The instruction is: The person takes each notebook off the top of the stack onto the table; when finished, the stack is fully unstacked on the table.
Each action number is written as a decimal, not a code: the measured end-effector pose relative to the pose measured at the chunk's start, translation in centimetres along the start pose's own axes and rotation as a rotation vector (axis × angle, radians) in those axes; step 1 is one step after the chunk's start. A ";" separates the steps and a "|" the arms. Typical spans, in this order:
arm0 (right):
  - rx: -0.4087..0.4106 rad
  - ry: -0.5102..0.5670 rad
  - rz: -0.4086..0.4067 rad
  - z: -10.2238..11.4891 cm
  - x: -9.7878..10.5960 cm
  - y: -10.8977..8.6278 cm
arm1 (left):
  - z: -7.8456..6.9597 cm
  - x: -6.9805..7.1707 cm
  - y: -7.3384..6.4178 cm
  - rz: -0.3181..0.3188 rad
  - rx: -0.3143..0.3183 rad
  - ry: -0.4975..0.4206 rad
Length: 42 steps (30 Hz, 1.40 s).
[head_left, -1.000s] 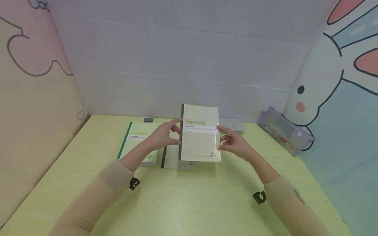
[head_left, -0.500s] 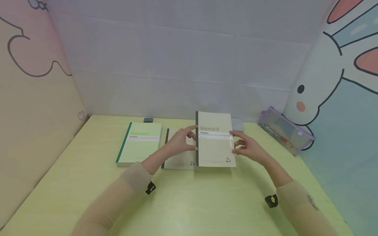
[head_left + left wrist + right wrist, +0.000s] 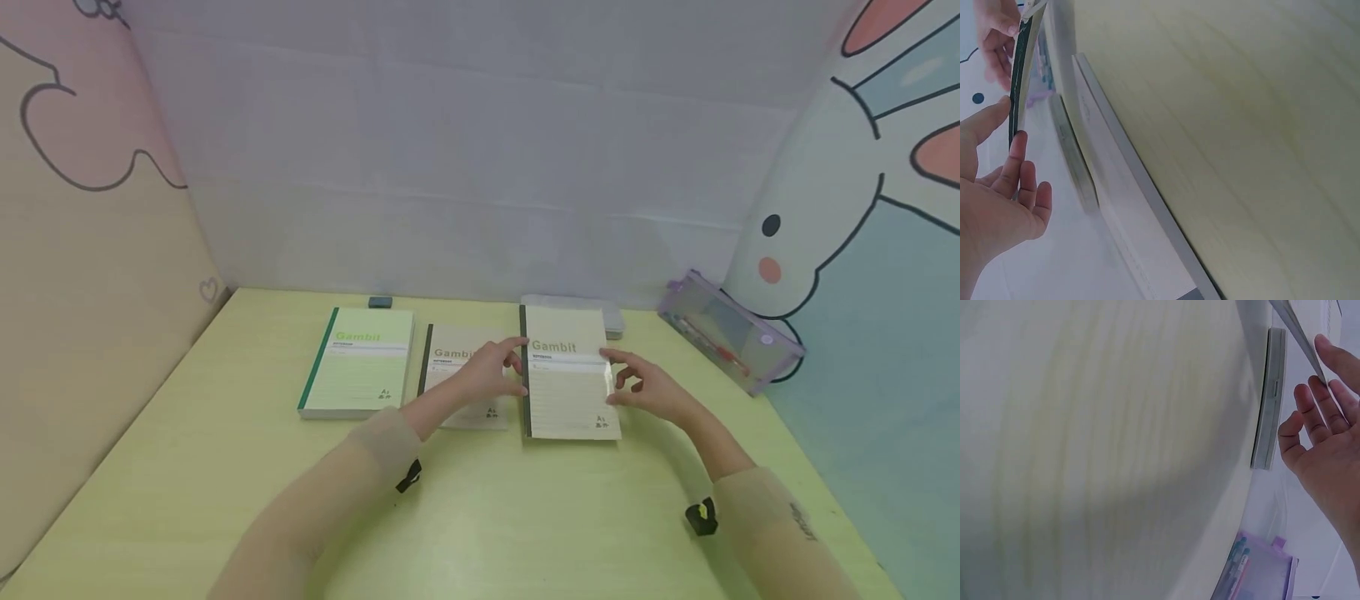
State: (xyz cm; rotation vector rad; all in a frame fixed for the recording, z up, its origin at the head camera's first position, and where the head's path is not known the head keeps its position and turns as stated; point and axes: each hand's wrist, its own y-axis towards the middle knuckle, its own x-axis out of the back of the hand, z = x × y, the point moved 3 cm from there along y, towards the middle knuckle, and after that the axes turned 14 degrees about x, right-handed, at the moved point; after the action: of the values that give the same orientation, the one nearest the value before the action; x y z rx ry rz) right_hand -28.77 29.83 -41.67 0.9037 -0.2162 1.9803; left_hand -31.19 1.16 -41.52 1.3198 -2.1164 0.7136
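A pale Gambit notebook with a dark spine (image 3: 570, 404) is held face up by its two long sides, above the table in both wrist views. My left hand (image 3: 487, 372) pinches the spine side between thumb and fingers. On the opposite edge, the thumb and fingers of my right hand (image 3: 651, 390) pinch the cover. The left wrist view shows the held notebook (image 3: 1020, 75) edge-on, with the right hand (image 3: 996, 47) beyond it. Beneath my left forearm and hand lies a second dark-spined notebook (image 3: 474, 414), partly covered.
Left of these lies a thick green-spined notebook (image 3: 360, 379), with a small dark block (image 3: 380, 302) behind it. A flat grey case (image 3: 612, 319) is partly hidden behind the held notebook. At the right wall leans a purple see-through pencil case (image 3: 723, 333) with pens inside.
Both hands have carried the dark-spined notebook to the right and lower, from over the second notebook to beside it. More of the second notebook's cover now shows.
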 end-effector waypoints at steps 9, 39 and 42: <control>-0.008 0.008 0.053 -1.8 -0.9 -0.3 | 0.8 -1.6 0.8 0.023 0.042 0.103; 0.015 -0.237 0.216 -0.1 0.1 2.5 | 1.5 -1.7 1.2 0.035 0.066 0.370; 0.032 -0.243 0.216 1.0 0.3 3.3 | 1.0 -0.9 0.7 0.043 0.046 0.377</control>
State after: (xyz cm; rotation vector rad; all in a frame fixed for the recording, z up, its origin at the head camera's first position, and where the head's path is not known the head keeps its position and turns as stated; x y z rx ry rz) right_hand -31.02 27.65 -40.09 1.1841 -0.4371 2.0723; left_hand -31.63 1.32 -42.93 1.0658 -1.8377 0.9517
